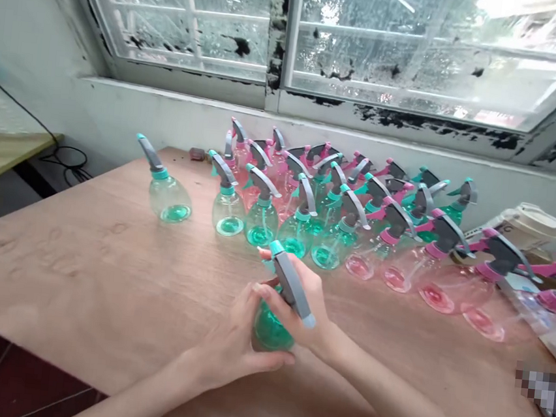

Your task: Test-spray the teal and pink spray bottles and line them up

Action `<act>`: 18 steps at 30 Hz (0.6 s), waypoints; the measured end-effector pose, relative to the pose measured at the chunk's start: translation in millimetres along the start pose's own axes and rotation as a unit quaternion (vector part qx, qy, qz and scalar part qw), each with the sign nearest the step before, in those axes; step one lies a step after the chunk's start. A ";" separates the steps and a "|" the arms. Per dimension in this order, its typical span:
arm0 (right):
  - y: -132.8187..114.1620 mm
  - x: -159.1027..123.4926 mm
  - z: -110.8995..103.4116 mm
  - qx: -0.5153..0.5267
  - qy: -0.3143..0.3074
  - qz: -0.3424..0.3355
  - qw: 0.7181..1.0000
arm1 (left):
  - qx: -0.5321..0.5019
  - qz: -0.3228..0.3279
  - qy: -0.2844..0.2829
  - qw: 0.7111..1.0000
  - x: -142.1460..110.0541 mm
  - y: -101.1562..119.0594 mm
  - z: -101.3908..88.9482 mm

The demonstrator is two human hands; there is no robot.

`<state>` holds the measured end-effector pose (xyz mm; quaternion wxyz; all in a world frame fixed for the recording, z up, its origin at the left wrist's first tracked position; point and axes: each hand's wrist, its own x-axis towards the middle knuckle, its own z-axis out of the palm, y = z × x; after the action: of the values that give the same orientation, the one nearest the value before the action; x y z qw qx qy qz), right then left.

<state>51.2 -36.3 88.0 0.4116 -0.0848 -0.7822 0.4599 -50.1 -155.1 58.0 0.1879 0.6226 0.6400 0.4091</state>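
A green spray bottle [272, 329] with a grey and teal trigger head stands at the front of the wooden table, between my hands. My left hand [236, 335] wraps round the left side of its body, thumb across the near side. My right hand [306, 296] grips its neck just under the spray head, and part of the neck is hidden by the fingers. Beyond them, a row of green spray bottles [262, 223] stands close by. To the left, one pale green spray bottle [168, 198] stands apart.
Several pink spray bottles [440, 283] line the right side, with more bottles packed behind. A stack of white cups [527, 226] lies at the right rear. The window [421, 52] and its sill run along the back. A second table [12, 157] with a black cable is at left.
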 end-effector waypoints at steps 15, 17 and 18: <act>-15.9 25.4 98.1 0.072 -0.075 -0.017 0.994 | -0.054 -0.130 0.128 0.982 -57.9 -16.9 -59.8; -12.0 25.9 97.6 0.069 -0.085 -0.017 0.994 | -0.064 -0.133 0.127 0.981 -57.8 -19.3 -58.8; -8.8 26.1 96.7 0.066 -0.092 -0.019 0.993 | -0.065 -0.136 0.130 0.980 -57.2 -21.1 -58.4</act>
<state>-33.3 -90.7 86.7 0.3512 0.0004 -0.7864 0.5081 -98.6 -224.1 61.3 0.1967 0.4580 0.7097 0.4979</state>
